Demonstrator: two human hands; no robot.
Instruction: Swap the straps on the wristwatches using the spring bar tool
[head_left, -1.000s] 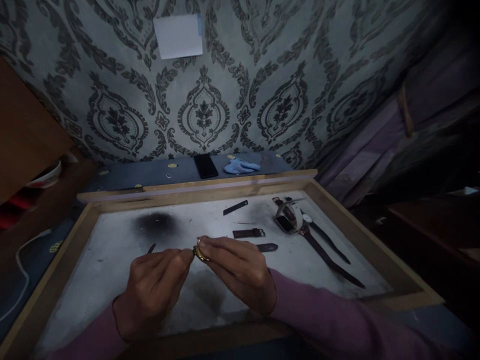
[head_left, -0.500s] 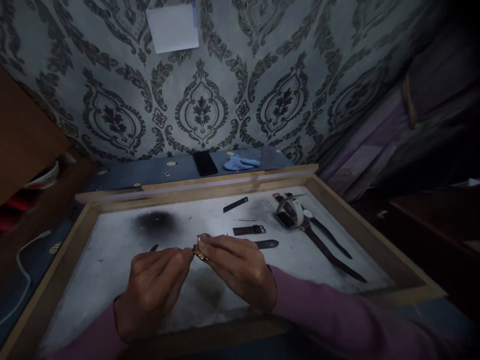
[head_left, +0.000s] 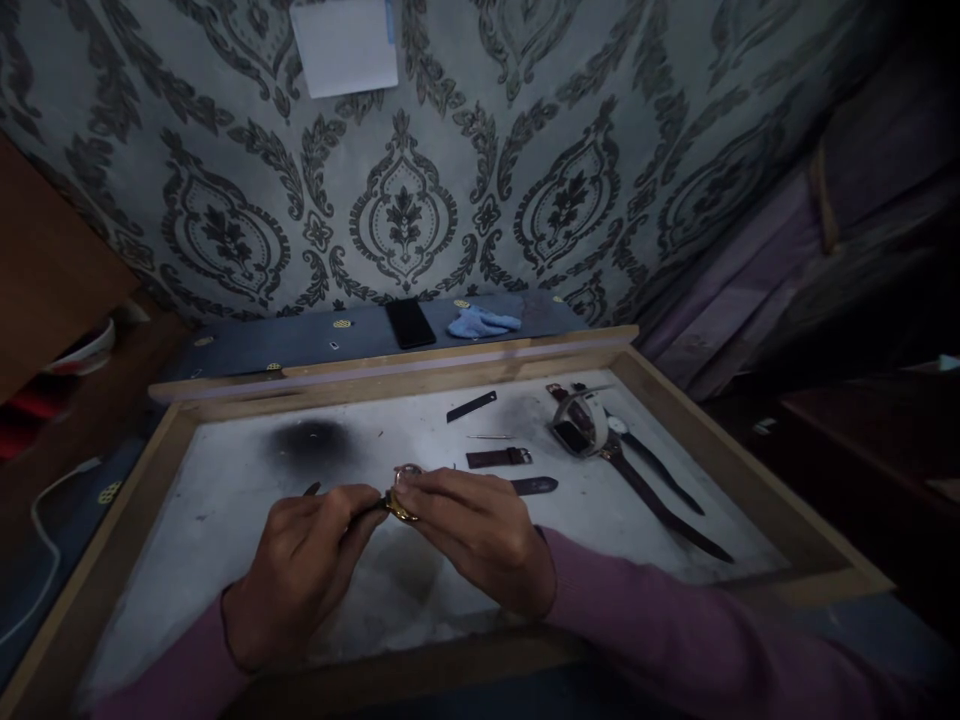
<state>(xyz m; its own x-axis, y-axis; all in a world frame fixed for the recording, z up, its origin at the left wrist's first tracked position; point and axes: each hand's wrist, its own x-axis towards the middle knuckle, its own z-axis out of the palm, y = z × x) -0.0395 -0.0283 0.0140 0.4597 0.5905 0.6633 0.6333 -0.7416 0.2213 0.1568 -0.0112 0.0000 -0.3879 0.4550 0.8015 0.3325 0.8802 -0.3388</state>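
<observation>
A gold-coloured watch case (head_left: pixel 401 508) is pinched in my right hand (head_left: pixel 476 535), just left of the middle of the tray. A second round piece with a pinkish rim (head_left: pixel 407 472) shows at the same fingertips. My left hand (head_left: pixel 307 570) is closed on a thin dark piece (head_left: pixel 367 508), which reaches the left edge of the gold case. What this piece is cannot be made out. A dark strap (head_left: pixel 536 486) lies partly behind my right hand, and a brown strap with a buckle (head_left: pixel 499 457) lies just beyond it.
The wooden-rimmed tray (head_left: pixel 390 372) also holds a dark flat blade (head_left: pixel 472 406), a thin metal tool (head_left: pixel 490 436) and several watches (head_left: pixel 581 430) at the right. Behind the rim lie a black phone (head_left: pixel 410 323) and a blue cloth (head_left: pixel 482 321).
My left hand has moved slightly left from the gold case, and the dark piece now shows between its fingers and the case. My right hand stays nearly where it was.
</observation>
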